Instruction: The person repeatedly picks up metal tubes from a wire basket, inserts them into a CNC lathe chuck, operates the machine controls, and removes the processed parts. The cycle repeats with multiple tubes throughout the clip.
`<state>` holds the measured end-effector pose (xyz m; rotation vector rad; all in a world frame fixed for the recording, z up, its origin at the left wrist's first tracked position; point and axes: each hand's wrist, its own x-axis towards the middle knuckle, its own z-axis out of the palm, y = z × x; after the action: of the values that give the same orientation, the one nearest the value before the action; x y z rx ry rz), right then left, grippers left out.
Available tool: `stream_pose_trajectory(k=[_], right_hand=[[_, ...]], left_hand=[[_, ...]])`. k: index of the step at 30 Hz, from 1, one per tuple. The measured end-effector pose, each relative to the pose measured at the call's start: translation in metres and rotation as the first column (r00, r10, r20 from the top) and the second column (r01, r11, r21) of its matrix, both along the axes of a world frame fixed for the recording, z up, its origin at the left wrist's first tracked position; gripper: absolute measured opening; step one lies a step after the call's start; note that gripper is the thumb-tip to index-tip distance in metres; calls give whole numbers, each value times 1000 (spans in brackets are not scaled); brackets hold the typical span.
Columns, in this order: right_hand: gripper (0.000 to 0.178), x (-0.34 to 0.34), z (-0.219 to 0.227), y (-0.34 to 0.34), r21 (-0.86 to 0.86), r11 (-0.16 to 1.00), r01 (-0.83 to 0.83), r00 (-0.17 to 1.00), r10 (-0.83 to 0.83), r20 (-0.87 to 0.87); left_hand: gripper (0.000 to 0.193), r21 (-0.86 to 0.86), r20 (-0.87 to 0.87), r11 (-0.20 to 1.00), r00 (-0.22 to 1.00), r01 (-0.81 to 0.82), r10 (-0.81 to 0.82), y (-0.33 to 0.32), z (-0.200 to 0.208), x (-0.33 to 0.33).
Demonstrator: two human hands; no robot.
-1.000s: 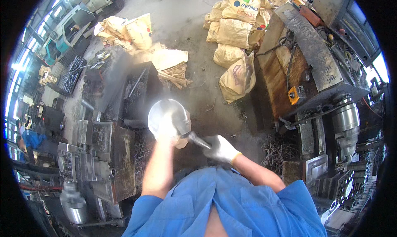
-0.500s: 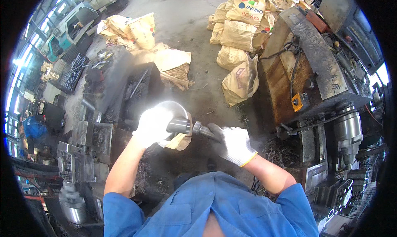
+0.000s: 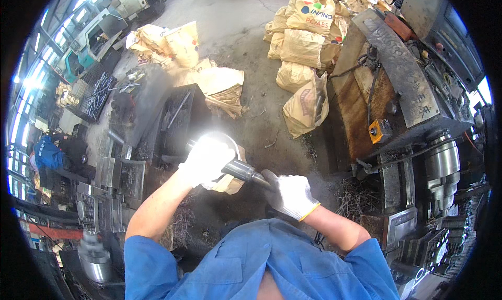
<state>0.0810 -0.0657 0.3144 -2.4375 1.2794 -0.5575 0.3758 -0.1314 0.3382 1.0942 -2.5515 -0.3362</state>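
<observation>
Head view: gap just closed. Half a second ago tube and rod stood apart; now the ends appear to meet, so judged as fitting-up under way, seating unclear. Left hand point(image 3: 208, 160) wraps the metal tube point(image 3: 239, 170), which points to 4 o'clock; glare hides the fingers. Right hand point(image 3: 294, 196), at 4 o'clock from it, grips the metal rod point(image 3: 263, 182). Paper bag point(image 3: 306, 107) on floor, 2 o'clock from left hand.

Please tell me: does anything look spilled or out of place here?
Yes, it seems so: loose metal shavings lie scattered by the machine on the right, looking spilled because they are tangled, not gathered.
</observation>
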Motion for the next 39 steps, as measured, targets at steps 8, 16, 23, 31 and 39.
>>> stream_pose_trajectory(k=[8, 16, 23, 31, 39], right_hand=[[36, -2, -5, 10, 184, 978, 96, 982, -123, 140], [40, 6, -10, 12, 307, 937, 166, 937, -247, 248], [38, 1, -7, -13, 196, 935, 294, 880, -345, 325], [42, 18, -21, -19, 286, 927, 244, 900, -326, 289], [39, -19, -29, -5, 438, 875, 206, 971, -238, 18]], left_hand=[[18, -150, -7, 980, 991, 131, -133, -17, -2, -13], [22, -251, 131, 965, 990, 78, -46, -32, 3, -18], [70, 569, -822, 820, 44, 65, 567, 7, 2, -62], [29, 875, -374, 456, -370, 163, 850, -35, -26, -88], [26, 890, -431, 455, -368, -24, 824, -35, -40, -64]])
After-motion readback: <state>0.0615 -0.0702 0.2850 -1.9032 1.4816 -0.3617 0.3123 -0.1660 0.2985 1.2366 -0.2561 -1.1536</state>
